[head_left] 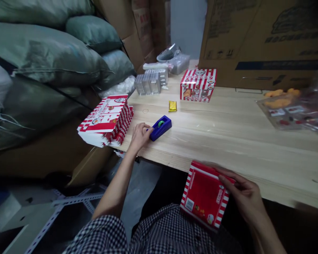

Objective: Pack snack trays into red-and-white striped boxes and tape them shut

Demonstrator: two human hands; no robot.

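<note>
On a wooden table point(243, 123), a blue tape dispenser point(160, 128) is touched by the left hand point(141, 135), its grip unclear. A red box point(204, 193), gripped by the right hand point(246, 193) at the table's near edge, could be dropped if that hold were slackened.

Location: you are at a packing station in what looks like a workshop or storeroom. Evidence: bulging green sacks point(55, 53) heaped on your left; a large printed cardboard carton point(254, 46) at the back of the pale wooden tabletop point(243, 144); on it, stacked red-and-white printed boxes point(103, 116) and a blue tape dispenser point(157, 133). Low left: perforated metal angle bars point(45, 226).
</note>
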